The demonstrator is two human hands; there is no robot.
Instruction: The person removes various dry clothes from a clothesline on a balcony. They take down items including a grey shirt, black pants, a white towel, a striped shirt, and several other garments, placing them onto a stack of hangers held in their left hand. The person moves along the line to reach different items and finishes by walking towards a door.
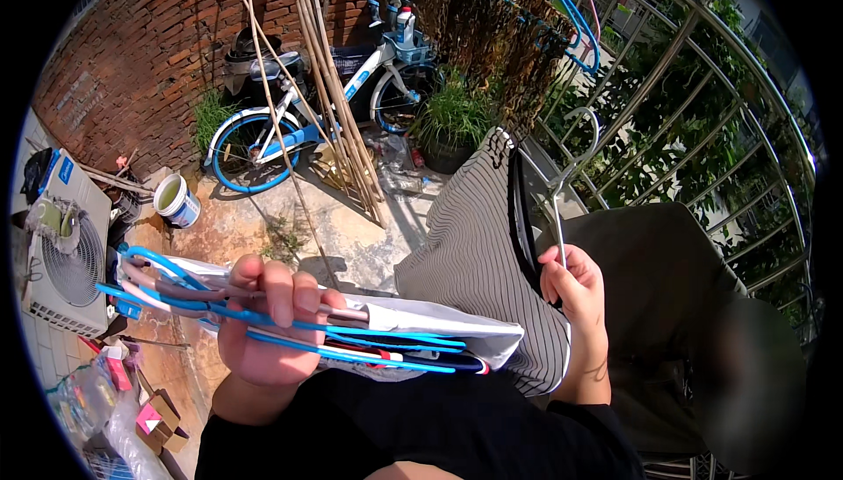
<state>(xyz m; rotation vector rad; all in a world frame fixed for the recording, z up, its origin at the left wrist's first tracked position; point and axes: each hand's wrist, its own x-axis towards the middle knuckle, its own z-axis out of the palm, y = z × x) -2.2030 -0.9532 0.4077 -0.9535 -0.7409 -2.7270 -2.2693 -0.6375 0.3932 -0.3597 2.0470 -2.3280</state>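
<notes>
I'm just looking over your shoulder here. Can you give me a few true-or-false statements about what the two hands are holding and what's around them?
1. The left hand grips a bundle of hangers, mostly blue. True.
2. The right hand is empty. False: it holds a metal hanger carrying a striped garment.
3. A blue and white bicycle stands by the brick wall. True.
4. The bamboo poles lie flat on the ground. False: they lean against the wall.
</notes>
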